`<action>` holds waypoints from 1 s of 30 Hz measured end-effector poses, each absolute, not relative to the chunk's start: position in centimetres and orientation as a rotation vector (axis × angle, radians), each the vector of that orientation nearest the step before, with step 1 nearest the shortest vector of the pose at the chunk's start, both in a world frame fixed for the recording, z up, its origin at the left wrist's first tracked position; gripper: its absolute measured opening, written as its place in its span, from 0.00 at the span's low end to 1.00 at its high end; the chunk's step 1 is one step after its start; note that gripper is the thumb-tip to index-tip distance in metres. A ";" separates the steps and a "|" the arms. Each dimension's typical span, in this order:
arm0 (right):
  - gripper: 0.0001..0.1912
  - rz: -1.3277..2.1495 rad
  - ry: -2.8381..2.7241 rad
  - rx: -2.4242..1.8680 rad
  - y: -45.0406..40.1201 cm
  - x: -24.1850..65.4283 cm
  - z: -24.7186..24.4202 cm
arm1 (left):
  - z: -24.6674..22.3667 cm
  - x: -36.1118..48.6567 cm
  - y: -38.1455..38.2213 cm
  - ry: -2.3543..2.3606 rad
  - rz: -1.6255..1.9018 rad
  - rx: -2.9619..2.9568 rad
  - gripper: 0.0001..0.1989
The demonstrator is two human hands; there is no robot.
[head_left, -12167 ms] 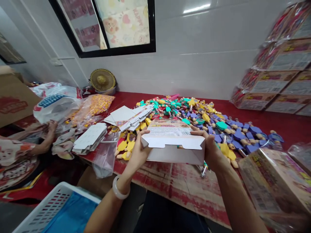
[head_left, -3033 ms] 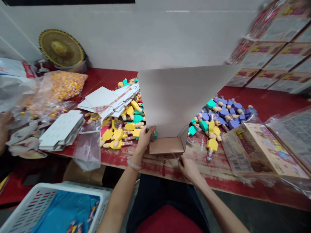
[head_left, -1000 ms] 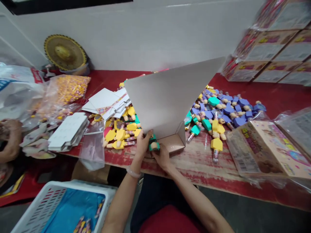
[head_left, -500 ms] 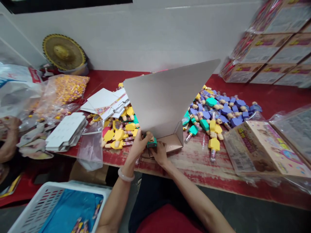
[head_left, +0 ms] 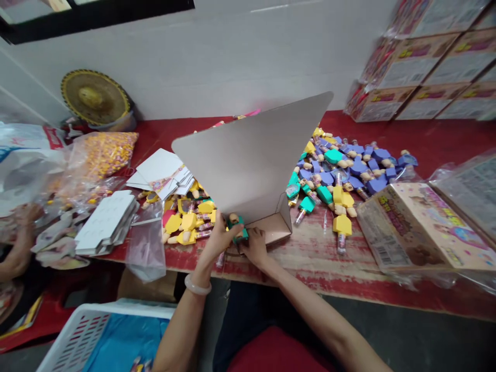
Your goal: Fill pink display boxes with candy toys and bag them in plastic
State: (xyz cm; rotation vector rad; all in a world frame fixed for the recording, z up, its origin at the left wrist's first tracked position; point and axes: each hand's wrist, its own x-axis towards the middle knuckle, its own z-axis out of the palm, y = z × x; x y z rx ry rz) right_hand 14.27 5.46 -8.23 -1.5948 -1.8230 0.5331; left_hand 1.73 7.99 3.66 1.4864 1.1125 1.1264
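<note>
The open box [head_left: 251, 170] sat on the worn red tabletop [head_left: 310, 276], its tall lid raised and its brown inside showing. At the box's left end, the left hand [head_left: 217, 242] had its grip closed round green toys [head_left: 241, 235], thumb laid across them. The right hand [head_left: 256, 248] reached over the box's front edge, fingers bent down just beside those toys; whether its grip held anything could not be told. Left of the box lay yellow toys [head_left: 188, 221], then a stack of white folded cartons [head_left: 104, 219]. Right of the box spread purple toys [head_left: 358, 166], with a plastic-wrapped printed carton [head_left: 403, 227] nearer the person. Below the box and to its left, a white basket [head_left: 72, 341] held blue sheeting [head_left: 124, 341].
</note>
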 end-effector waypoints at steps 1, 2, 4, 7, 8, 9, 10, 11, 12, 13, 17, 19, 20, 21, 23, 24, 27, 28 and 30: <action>0.08 0.534 -1.810 -1.605 5.5 14.4 -8.0 | 3.6 2.0 8.1 1.135 1.189 1.474 0.24; 0.07 0.536 -1.800 -1.607 5.5 14.9 -7.7 | 3.6 2.3 8.2 1.153 1.230 1.456 0.21; 0.08 0.531 -1.773 -1.599 5.7 17.2 -6.9 | 3.5 2.5 8.4 1.182 1.251 1.432 0.18; 0.16 0.425 -1.595 -1.714 6.6 23.1 -5.1 | 3.0 2.7 8.6 1.180 1.223 1.435 0.18; 0.17 0.368 -1.516 -1.791 7.2 25.0 -4.5 | 2.7 2.8 8.7 1.168 1.217 1.433 0.18; 0.17 0.323 -1.463 -1.863 7.8 26.7 -3.8 | 2.4 3.0 8.7 1.160 1.214 1.424 0.19; 0.16 0.298 -1.430 -1.927 8.5 28.1 -3.3 | 2.1 3.3 8.7 1.163 1.221 1.408 0.19; 0.14 0.298 -1.425 -1.972 9.1 29.1 -2.8 | 1.9 3.6 8.6 1.177 1.231 1.389 0.20; 0.14 0.314 -1.436 -1.996 9.6 29.8 -2.5 | 1.7 3.9 8.6 1.195 1.237 1.371 0.20; 0.14 0.330 -1.441 -2.012 10.1 30.4 -2.3 | 1.7 4.2 8.5 1.213 1.239 1.358 0.20; 0.22 0.305 -1.416 -2.148 11.0 32.5 -2.6 | 1.9 4.8 8.7 1.210 1.256 1.366 0.19; 0.24 0.259 -1.481 -2.318 10.7 33.7 -3.1 | 2.0 4.8 8.9 1.207 1.280 1.364 0.19; 0.23 0.238 -1.530 -2.398 10.3 34.3 -3.4 | 2.0 4.8 9.1 1.207 1.284 1.361 0.19; 0.22 0.220 -1.582 -2.459 9.6 34.8 -3.7 | 2.0 4.7 9.1 1.203 1.279 1.358 0.19; 0.19 0.204 -1.651 -2.508 7.7 35.4 -4.2 | 1.8 4.6 9.1 1.174 1.257 1.358 0.19; 0.18 0.192 -1.687 -2.527 6.5 35.7 -4.5 | 1.7 4.6 9.1 1.156 1.247 1.358 0.19; 0.22 0.138 -1.774 -2.616 3.8 36.1 -4.7 | 1.5 4.8 9.2 1.130 1.243 1.360 0.19; 0.25 0.126 -1.762 -2.650 3.4 36.2 -4.6 | 1.6 5.0 9.3 1.127 1.250 1.364 0.18; 0.27 0.179 -1.693 -2.680 3.3 36.4 -4.1 | 2.0 5.5 9.8 1.118 1.250 1.386 0.18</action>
